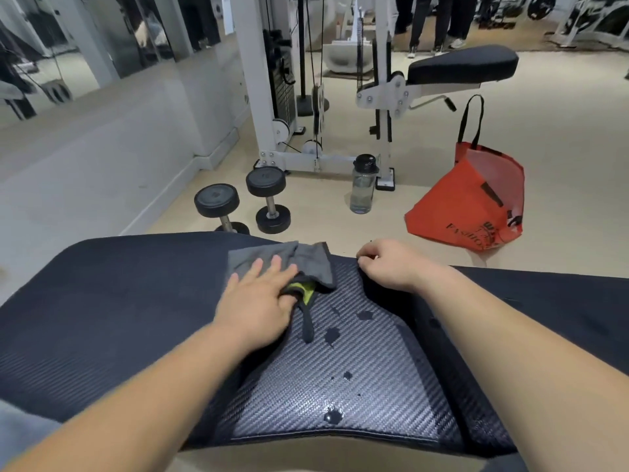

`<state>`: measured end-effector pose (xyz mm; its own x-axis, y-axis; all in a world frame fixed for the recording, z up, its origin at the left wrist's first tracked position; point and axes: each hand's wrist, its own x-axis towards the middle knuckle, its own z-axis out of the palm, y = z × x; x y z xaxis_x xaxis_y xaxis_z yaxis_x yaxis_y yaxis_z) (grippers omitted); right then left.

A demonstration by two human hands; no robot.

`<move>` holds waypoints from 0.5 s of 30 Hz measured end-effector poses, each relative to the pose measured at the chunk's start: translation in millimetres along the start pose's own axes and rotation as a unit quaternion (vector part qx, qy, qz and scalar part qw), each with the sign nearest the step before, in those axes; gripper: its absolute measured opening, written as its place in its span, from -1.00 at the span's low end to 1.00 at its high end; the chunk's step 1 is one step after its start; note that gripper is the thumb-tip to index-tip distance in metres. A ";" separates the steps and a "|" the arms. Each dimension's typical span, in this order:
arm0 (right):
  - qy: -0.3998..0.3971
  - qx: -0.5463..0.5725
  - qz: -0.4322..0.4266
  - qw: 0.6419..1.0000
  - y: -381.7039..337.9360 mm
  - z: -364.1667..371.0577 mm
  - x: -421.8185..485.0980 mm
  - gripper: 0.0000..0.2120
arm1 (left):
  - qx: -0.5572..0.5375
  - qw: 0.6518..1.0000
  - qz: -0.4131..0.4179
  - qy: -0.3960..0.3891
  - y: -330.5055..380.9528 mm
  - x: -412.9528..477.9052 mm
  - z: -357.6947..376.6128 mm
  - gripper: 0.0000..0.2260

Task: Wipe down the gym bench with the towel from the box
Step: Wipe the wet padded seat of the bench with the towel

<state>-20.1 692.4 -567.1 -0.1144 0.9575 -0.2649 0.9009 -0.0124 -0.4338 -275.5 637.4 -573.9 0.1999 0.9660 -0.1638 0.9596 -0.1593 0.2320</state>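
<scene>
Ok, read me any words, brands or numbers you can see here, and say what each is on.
"FASHIO", upside down on the red bag, end cut off; the print beside it is too blurred to read.
dumbbells: end marks too blurred to read.
water bottle: markings too small to read.
bench, towel: no text.

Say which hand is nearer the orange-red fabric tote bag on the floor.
Right. The right hand grips the far edge of the black padded gym bench, short of the orange-red fabric tote bag; the left hand presses the grey towel, farther left.
</scene>
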 end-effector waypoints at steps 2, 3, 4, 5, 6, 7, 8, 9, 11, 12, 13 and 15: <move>0.013 -0.013 -0.007 1.000 -0.9 1.7 -1.9 -0.67 | 0.010 0.999 0.038 0.009 25.9 -27.9 14.6 -0.48; 0.016 -0.012 -0.009 1.000 -0.1 2.8 -3.4 -0.67 | 0.018 0.997 0.081 0.006 32.1 -47.5 20.2 -0.48; 0.018 -0.002 -0.009 1.000 1.0 3.3 -5.6 -0.67 | 0.020 0.992 0.121 -0.004 31.3 -62.5 21.5 -0.48; 0.022 0.013 -0.005 1.000 3.8 2.5 -7.3 -0.68 | 0.021 0.988 0.148 -0.021 24.3 -67.5 18.8 -0.48; 0.033 0.030 0.003 0.999 7.0 -0.1 -9.9 -0.69 | 0.023 0.985 0.166 -0.029 13.2 -61.8 14.4 -0.49; 0.053 0.041 0.017 0.998 12.4 -3.5 -12.3 -0.71 | 0.023 0.985 0.170 -0.029 2.3 -50.1 8.9 -0.49; 0.078 0.038 0.032 0.996 18.1 -8.9 -16.1 -0.71 | 0.015 0.988 0.149 -0.026 -4.6 -36.8 4.1 -0.49; 0.097 0.021 0.051 0.994 25.3 -14.7 -20.7 -0.71 | -0.002 0.994 0.111 -0.018 -5.3 -26.2 0.3 -0.50; 0.105 -0.008 0.082 0.991 38.3 -23.4 -32.2 -0.73 | -0.019 0.998 0.051 0.005 11.5 -18.4 3.7 -0.49; 0.100 -0.010 0.086 0.991 42.8 -25.6 -37.6 -0.75 | -0.012 0.999 0.044 0.009 25.6 -22.6 10.2 -0.48; 0.095 -0.006 0.085 0.992 47.2 -25.5 -40.5 -0.77 | 0.003 0.998 0.059 0.010 37.7 -31.8 17.9 -0.48; 0.097 -0.001 0.075 0.992 50.8 -22.8 -43.2 -0.77 | 0.019 0.992 0.125 0.001 45.7 -46.3 22.7 -0.47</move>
<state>40.1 657.0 -558.0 0.1039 0.9823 -0.1559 0.9026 -0.1590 -0.4001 -236.4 580.8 -577.5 0.4328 0.8954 -0.1045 0.8867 -0.4020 0.2282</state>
